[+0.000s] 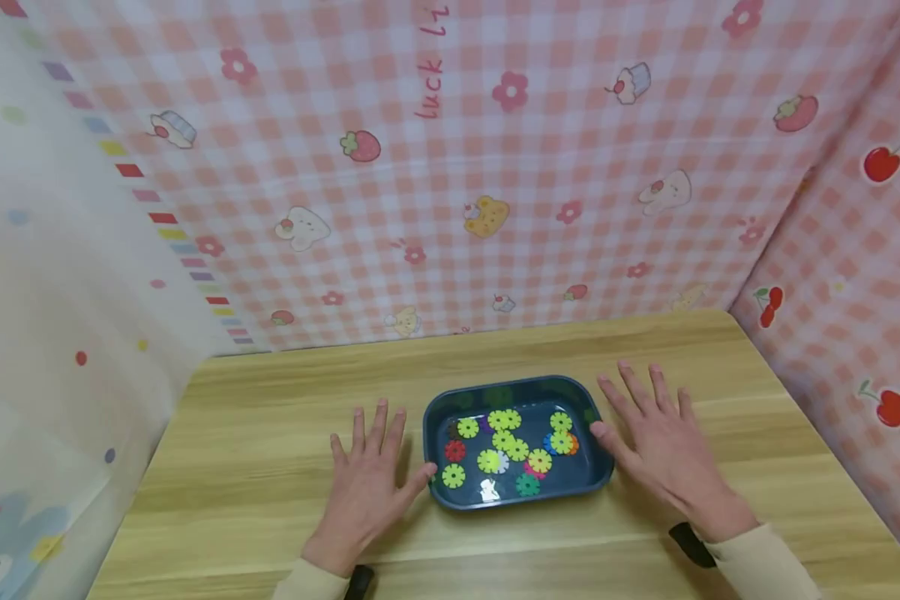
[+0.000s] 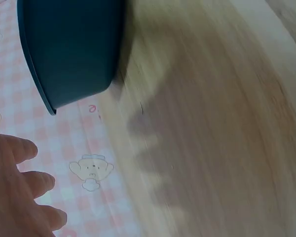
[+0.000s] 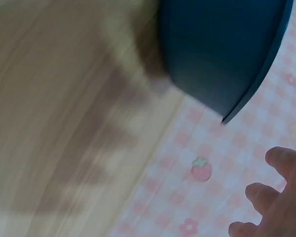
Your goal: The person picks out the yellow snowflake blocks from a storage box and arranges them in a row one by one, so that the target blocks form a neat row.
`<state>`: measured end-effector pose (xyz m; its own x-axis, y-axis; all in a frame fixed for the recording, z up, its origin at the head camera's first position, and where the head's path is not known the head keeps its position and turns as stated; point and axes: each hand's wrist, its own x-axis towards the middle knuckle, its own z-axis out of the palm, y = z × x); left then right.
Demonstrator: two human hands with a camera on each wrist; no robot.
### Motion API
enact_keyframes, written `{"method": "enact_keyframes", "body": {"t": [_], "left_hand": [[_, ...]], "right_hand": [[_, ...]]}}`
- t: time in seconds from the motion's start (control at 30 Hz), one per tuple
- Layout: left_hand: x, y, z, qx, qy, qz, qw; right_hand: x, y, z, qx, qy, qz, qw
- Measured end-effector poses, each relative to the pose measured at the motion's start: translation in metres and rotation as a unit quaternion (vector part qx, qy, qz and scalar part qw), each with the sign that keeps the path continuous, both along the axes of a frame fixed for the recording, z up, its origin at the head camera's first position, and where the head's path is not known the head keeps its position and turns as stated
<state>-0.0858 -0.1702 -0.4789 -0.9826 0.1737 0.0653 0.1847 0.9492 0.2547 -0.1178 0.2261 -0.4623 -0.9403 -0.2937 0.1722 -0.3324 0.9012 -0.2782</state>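
A dark blue rectangular tray (image 1: 581, 468) with rounded corners sits on the table, holding several small notched plastic discs. Most are yellow-green, like the disc (image 1: 453, 476) at its left end; a red disc (image 1: 455, 451) and a green disc (image 1: 528, 485) lie among them, some overlapping. My left hand (image 1: 371, 492) is spread to the left of the tray, its thumb tip at the rim. On the other side my right hand (image 1: 663, 450) is spread too, thumb at the rim. Both wrist views show the tray's outer wall (image 2: 71, 54) (image 3: 222, 54) beside the fingers; neither hand grips anything.
The wood-grain table (image 1: 255, 467) runs back to a pink checked cloth wall (image 1: 435, 275) with printed figures. Patterned cloth also stands at the left (image 1: 82, 292) and right (image 1: 862, 333). Dark bands (image 1: 692, 546) show at both wrists.
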Motion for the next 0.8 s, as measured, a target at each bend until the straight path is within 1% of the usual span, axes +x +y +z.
{"method": "enact_keyframes", "body": {"t": [0.1,0.3,0.43,0.53,0.67,0.8], "left_hand": [[0.000,0.006,-0.001,0.011,-0.004,-0.005,0.9999],[0.003,0.017,-0.004,0.014,-0.001,-0.028,0.9995],[0.004,0.022,-0.007,0.011,-0.004,-0.034,0.9993],[0.004,0.025,-0.007,0.008,-0.018,-0.036,0.9992],[0.004,0.026,-0.006,0.014,-0.032,-0.042,0.9985],[0.003,0.025,-0.007,0.017,-0.032,-0.047,0.9982]], "right_hand": [[0.003,-0.010,0.001,-0.010,0.007,0.009,0.9999],[0.008,-0.033,0.000,-0.030,0.015,0.024,0.9991],[0.010,-0.051,-0.002,-0.042,0.020,0.037,0.9982],[0.011,-0.063,-0.004,-0.045,0.023,0.054,0.9973],[0.010,-0.077,-0.005,-0.061,0.015,0.083,0.9946],[0.008,-0.088,-0.007,-0.088,0.005,0.114,0.9896]]}}
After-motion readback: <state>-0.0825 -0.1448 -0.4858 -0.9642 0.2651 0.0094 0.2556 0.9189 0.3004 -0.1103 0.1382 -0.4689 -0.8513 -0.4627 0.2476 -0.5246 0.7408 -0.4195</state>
